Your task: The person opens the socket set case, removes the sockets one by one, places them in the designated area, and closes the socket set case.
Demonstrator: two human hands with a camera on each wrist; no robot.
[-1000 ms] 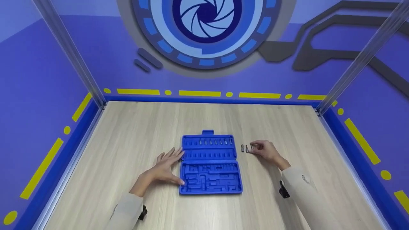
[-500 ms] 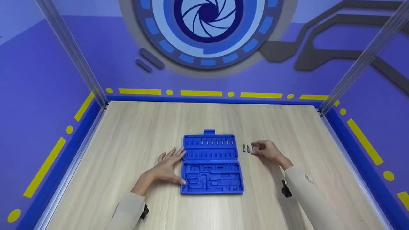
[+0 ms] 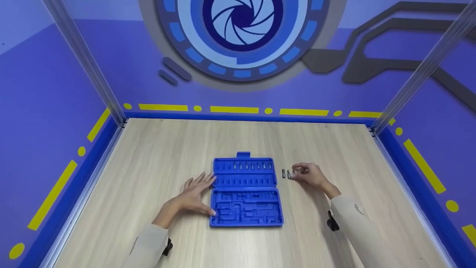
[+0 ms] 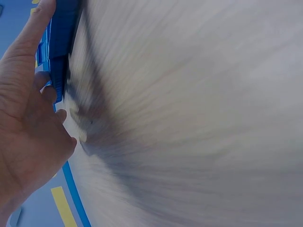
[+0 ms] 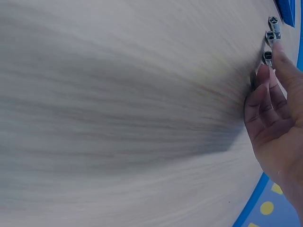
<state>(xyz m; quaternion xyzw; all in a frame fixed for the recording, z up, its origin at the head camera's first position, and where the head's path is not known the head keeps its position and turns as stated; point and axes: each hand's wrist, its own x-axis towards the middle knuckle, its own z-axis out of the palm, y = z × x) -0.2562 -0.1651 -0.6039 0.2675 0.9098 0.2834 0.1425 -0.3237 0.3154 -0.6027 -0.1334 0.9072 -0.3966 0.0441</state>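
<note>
A blue moulded tool case (image 3: 247, 225) lies unfolded on the wooden table. Along its upper half stands a row of several small metal socket bits (image 3: 252, 166). My left hand (image 3: 191, 197) rests against the case's left side, fingers spread, thumb on the lower half's edge. Right of the case, two loose socket bits (image 3: 283, 173) stand side by side. Just beyond them my right hand (image 3: 310, 175) pinches another socket bit between thumb and fingers, partly hidden by them. In the right wrist view, hollow-ended socket bits (image 5: 273, 23) sit by the thumb of the right hand (image 5: 279, 127).
Shaped recesses fill the case's lower half, and a row of slots runs below the bits. The wooden table (image 3: 174, 149) is bounded by blue walls (image 3: 111, 56) with yellow marks. Metal posts (image 3: 420, 74) rise at the back corners.
The head view shifts slightly. My right hand stays beside the loose socket bits with only small finger movement, and my left hand keeps its place on the case.
</note>
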